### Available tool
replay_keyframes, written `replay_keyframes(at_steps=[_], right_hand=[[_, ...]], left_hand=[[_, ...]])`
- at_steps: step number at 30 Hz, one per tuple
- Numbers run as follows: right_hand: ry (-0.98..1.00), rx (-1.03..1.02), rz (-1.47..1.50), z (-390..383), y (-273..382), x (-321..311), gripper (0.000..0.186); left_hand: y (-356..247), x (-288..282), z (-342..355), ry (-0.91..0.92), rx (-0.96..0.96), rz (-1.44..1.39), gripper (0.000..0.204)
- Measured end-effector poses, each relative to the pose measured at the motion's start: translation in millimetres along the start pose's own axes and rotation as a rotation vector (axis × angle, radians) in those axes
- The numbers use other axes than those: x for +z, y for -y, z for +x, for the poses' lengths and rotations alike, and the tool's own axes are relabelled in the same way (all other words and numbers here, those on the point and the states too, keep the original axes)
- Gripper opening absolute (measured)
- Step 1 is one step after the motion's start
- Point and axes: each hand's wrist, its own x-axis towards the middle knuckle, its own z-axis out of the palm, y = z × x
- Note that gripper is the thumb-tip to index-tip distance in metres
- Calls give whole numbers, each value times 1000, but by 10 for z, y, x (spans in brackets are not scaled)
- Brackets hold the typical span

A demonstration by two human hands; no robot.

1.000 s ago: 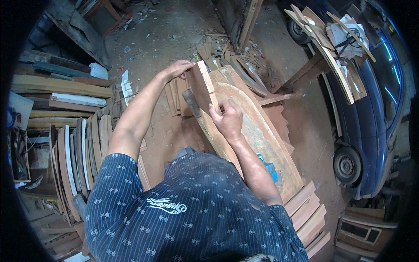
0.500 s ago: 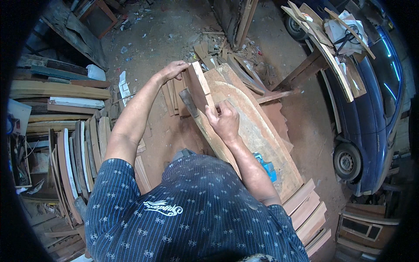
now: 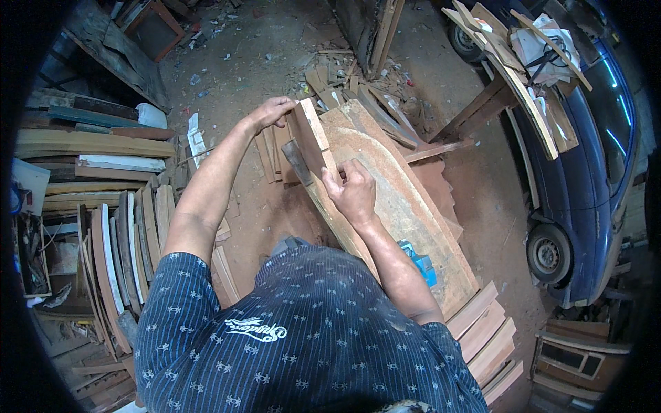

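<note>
Single view: head-worn fisheye, upright, facing steeply down past the wearer's shirt (image 3: 310, 323) to the table (image 3: 407, 203). Shirt nearest the lens; left hand (image 3: 273, 112) and right hand (image 3: 354, 193) farther off. Wide field reaches the car (image 3: 575, 162) at right.

A board (image 3: 313, 131) stands at the far left part of the counter (image 3: 413, 206), with the left fingers (image 3: 285, 105) at its far end and the right fingers (image 3: 354, 170) at its near end. On the counter's near part lies a power tool (image 3: 422, 264). Stacked planks (image 3: 96, 141) lie left of the counter, well apart; a plank pile (image 3: 480, 318) sits by its near end. Scrap wood (image 3: 318, 81) lies on the floor (image 3: 241, 45) beyond its far end. Right of the counter is a car (image 3: 575, 182).
</note>
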Motion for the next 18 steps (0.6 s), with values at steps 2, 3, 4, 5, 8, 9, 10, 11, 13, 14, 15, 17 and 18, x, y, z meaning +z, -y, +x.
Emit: replay_keyframes(at_steps=[2, 3, 4, 5, 8, 9, 10, 11, 13, 14, 15, 17, 18], right_hand=[[-7, -7, 1, -1, -4, -1, 30], [-10, -11, -3, 1, -14, -2, 30], [-14, -16, -7, 0, -21, -3, 30], [-16, -14, 4, -2, -17, 3, 30], [-23, -5, 27, -8, -13, 10, 30], [-25, 1, 28, -10, -20, 1, 30], [-28, 6, 29, -11, -25, -10, 30], [-21, 12, 20, -13, -16, -24, 30], [-6, 25, 2, -32, -6, -90, 29], [16, 49, 14, -57, 2, -112, 28], [39, 71, 29, -107, -16, -132, 28], [78, 127, 19, -260, -213, -182, 27], [103, 146, 17, -334, -278, -243, 27]], left_hand=[[16, -3, -4, 1, 17, -11, 48], [14, 9, -11, 1, 38, -21, 48], [10, 18, -18, 2, 59, -32, 47], [19, 11, -24, 4, 56, -28, 48], [-19, 21, -66, -5, 58, -18, 48], [-70, 59, -95, -18, 64, -17, 48], [-122, 99, -126, -32, 71, -15, 47], [-143, 135, -167, -34, 102, -3, 46], [-195, 189, -244, -38, 163, 22, 45], [-153, 154, -251, -13, 226, 119, 45], [-77, 127, -240, 11, 286, 217, 46], [-108, 221, -297, 18, 437, 397, 46], [-213, 314, -406, 21, 483, 481, 45]])
